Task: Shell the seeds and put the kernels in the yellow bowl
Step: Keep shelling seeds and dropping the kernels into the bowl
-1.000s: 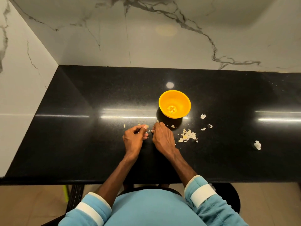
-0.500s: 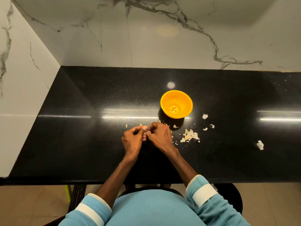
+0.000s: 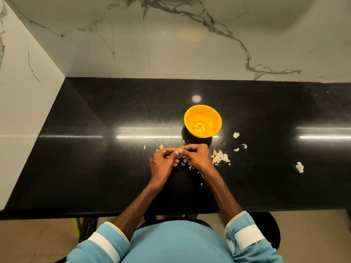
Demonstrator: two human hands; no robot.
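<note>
**Both grips on one seed, bowl waiting just beyond**

The left grip [image 3: 161, 164] and right grip [image 3: 197, 158] meet fingertip to fingertip, both pinching a small pale seed [image 3: 178, 151] between them. Most of the seed is hidden by the fingers, so I can't tell whether the shell has split.

To do this well, I'd say hold it steady with the left and let the right thumbnail find the seam. Pry gently so the kernel comes out whole rather than crushed. Working low over the tabletop [image 3: 114, 168] means anything that pops free won't go far.

The yellow bowl [image 3: 212, 118] sits just beyond the right grip, so it's a short reach. A few kernels [image 3: 199, 127] already lie at its bottom. Shell scraps [image 3: 219, 157] are heaped just to the right of the right grip, and that's a fair spot to drop this husk too.

A second ago the two grips were apart: the left was pinching alone and the right was down at the tabletop. Half a second ago they had closed together, and they are locked the same way now. The bowl and scrap heap haven't budged.
</note>
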